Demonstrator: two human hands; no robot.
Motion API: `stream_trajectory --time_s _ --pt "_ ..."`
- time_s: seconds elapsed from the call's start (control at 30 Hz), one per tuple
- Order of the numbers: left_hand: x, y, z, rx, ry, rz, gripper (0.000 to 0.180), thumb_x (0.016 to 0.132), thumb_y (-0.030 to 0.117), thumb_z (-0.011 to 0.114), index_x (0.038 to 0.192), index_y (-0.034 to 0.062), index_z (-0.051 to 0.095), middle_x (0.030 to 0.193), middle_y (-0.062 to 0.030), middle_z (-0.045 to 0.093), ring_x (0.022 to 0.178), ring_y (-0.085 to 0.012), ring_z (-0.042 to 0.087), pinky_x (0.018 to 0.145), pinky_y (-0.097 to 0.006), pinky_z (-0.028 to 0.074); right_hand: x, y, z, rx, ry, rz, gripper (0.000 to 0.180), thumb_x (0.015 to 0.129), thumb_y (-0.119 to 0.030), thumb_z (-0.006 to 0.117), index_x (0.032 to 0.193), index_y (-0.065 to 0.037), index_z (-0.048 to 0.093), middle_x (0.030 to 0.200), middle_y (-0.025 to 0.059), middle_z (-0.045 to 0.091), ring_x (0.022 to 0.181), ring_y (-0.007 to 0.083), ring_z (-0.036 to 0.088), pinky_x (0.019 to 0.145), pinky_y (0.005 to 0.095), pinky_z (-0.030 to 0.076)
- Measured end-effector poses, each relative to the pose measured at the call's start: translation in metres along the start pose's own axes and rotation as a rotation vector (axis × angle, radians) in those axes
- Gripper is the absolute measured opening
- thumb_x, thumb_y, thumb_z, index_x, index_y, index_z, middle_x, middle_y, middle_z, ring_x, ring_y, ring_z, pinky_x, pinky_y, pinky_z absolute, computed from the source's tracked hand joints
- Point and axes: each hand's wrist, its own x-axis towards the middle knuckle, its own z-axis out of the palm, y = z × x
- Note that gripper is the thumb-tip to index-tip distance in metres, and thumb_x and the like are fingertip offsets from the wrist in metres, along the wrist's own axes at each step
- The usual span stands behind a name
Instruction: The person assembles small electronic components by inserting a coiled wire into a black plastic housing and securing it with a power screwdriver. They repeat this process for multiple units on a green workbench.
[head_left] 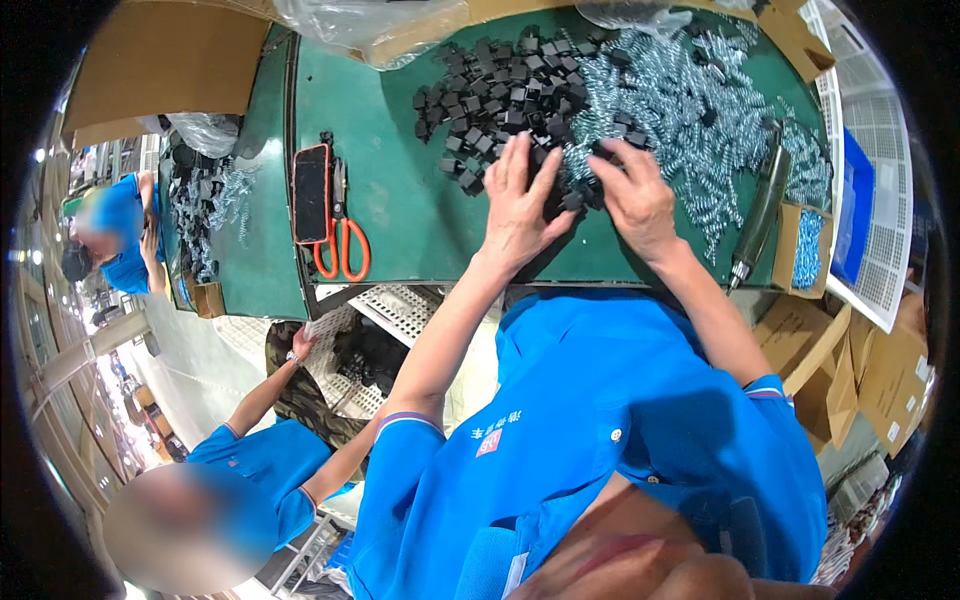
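On the green tabletop lies a pile of small black blocks (500,90), mixed on its right side with a heap of silvery coil springs (690,110). My left hand (522,205) is at the near edge of the black pile, its fingers and thumb spread apart. Across from it, my right hand (640,200) reaches in with bent, parted fingers at the border of blocks and springs. A few black blocks (580,195) sit between my two hands, close to the fingertips. Whether any fingertip presses on a piece is hard to make out.
Left on the table are a red-edged phone (312,195) and orange-handled scissors (342,230). At right lie a dark green power screwdriver (762,205) and a small carton of blue-silver springs (806,250). A co-worker in blue (260,470) is at lower left, another (115,230) farther off.
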Motion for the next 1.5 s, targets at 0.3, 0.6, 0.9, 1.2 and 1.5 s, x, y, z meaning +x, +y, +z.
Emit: stream_trajectory --time_s 0.3,0.6,0.9,1.2,1.5 --pt "0.094 0.008 0.03 -0.033 0.333 0.18 0.056 0.075 0.003 0.069 0.129 0.0129 0.057 0.141 -0.0202 0.045 0.132 -0.0402 0.041 0.105 -0.051 0.036 0.047 0.045 -0.038 -0.234 0.125 0.194 0.036 0.08 -0.014 0.073 0.116 -0.01 0.068 0.135 0.0148 0.054 0.123 0.0338 0.05 0.102 0.0409 0.042" --pt "0.26 -0.134 -0.061 0.584 0.102 -0.416 0.027 0.087 0.011 0.051 0.107 0.0042 0.066 0.109 -0.0248 0.066 0.104 -0.0395 0.064 0.086 -0.047 0.053 0.049 0.035 -0.085 0.044 0.07 0.265 0.033 0.082 -0.008 0.069 0.114 -0.002 0.065 0.123 0.0161 0.062 0.113 0.0332 0.058 0.097 0.0411 0.045" --pt "0.249 -0.224 -0.04 0.885 0.157 -0.093 0.031 0.089 0.031 0.059 0.096 0.0002 0.061 0.081 -0.0172 0.066 0.076 -0.0326 0.067 0.063 -0.04 0.057 -0.057 0.025 -0.141 0.115 0.004 0.626 0.023 0.083 -0.002 0.069 0.105 0.001 0.066 0.084 0.009 0.061 0.071 0.0157 0.059 0.065 0.0277 0.048" --pt "0.216 -0.089 -0.115 0.346 0.447 -0.141 0.034 0.077 0.02 0.062 0.102 -0.002 0.061 0.101 -0.025 0.062 0.092 -0.0402 0.061 0.084 -0.045 0.048 -0.093 0.024 -0.07 -0.1 -0.162 0.321 0.036 0.078 -0.015 0.076 0.113 -0.014 0.068 0.089 0.0084 0.057 0.074 0.0246 0.062 0.063 0.0353 0.051" --pt "0.084 0.016 -0.169 -0.176 -0.041 -0.108 0.033 0.086 0.003 0.052 0.116 -0.0011 0.065 0.104 -0.0042 0.061 0.096 -0.0111 0.054 0.086 -0.023 0.041 -0.059 -0.002 -0.058 0.019 0.005 0.17 0.029 0.077 -0.01 0.073 0.105 -0.012 0.068 0.096 0.0102 0.066 0.081 0.026 0.067 0.065 0.0336 0.054"
